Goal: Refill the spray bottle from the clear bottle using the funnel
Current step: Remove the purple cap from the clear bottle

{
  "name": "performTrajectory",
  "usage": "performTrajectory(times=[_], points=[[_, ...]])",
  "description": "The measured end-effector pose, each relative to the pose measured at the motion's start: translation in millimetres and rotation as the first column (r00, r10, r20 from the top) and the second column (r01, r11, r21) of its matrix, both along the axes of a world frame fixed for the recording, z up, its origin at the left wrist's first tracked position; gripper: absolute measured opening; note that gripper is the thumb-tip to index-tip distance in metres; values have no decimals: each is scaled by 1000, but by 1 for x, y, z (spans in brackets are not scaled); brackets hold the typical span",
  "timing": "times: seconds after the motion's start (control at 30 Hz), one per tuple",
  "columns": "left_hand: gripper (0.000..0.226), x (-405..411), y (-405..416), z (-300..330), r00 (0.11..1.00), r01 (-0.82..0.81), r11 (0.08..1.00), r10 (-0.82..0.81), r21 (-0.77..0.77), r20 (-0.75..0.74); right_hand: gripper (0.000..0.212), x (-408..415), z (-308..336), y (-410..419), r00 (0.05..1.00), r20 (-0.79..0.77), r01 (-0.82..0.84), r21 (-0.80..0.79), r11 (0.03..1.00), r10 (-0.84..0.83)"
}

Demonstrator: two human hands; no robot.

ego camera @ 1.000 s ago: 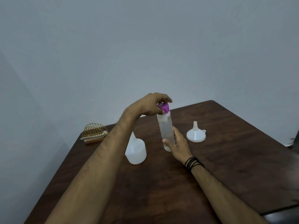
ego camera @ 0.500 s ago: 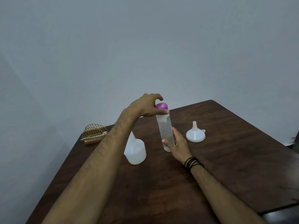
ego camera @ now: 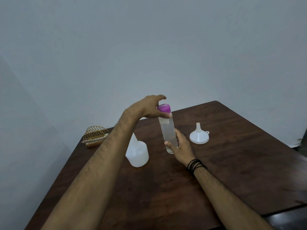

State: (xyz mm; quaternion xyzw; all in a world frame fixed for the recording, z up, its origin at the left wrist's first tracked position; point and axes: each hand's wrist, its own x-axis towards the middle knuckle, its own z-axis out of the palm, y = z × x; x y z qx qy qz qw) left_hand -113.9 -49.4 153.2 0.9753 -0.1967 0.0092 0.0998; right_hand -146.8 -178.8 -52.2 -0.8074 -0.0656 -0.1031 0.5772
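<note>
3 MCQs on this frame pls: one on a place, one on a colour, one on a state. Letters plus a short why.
1. The funnel sits where relative to the clear bottle?
A) on its right B) on its left C) in its neck
2. The bottle's cap is:
A) white B) purple C) yellow
3. The funnel rests:
A) spout up B) spout down C) on its side

Answers:
1 A: it stands apart on the table, past the right hand.
2 B: purple shows beside the left hand gripping it.
3 A: wide mouth on the table, spout pointing up.
</note>
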Motion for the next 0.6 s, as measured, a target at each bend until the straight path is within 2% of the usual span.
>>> performTrajectory(times=[0.07,0.13,0.27,0.37,0.43,0.53,0.6], points=[[81,-1,2,2,991,106,994,-108,-27,-76,74,1,1,-1,1000,-1,1,1,1000,-1],[69,-2,2,4,981,151,987,-156,-58,-111,74,1,0,-1,1000,8,1,1,1000,-1],[42,-5,-1,2,994,99,991,-103,-96,-45,74,1,-2,-1,1000,10,4,3,1000,-4],[34,-7,-7,-1,998,60,997,-58,-47,29,74,2,-2,0,1000,13,7,4,1000,-7],[43,-7,-11,-4,996,4,1000,-6,17,90,74,2,-3,0,1000,20,10,1,1000,-10],[67,-9,-16,-11,964,-153,983,125,106,233,74,3,-5,-1,999,31,12,-4,1000,-12],[80,-10,-17,-14,958,-186,979,163,80,238,74,3,-6,-1,1000,28,11,0,1000,-11]])
